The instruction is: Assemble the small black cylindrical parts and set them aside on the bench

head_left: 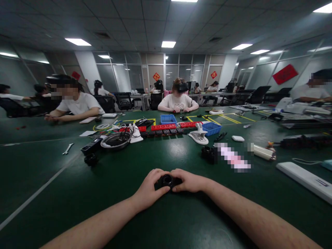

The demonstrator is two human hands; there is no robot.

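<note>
Gripping the round black part [167, 180] between them, the left hand [151, 185] and right hand [188, 181] are risking a drop if either pinch is loosening.

2 blue bins [212, 130], silver wrench [67, 149].
</note>
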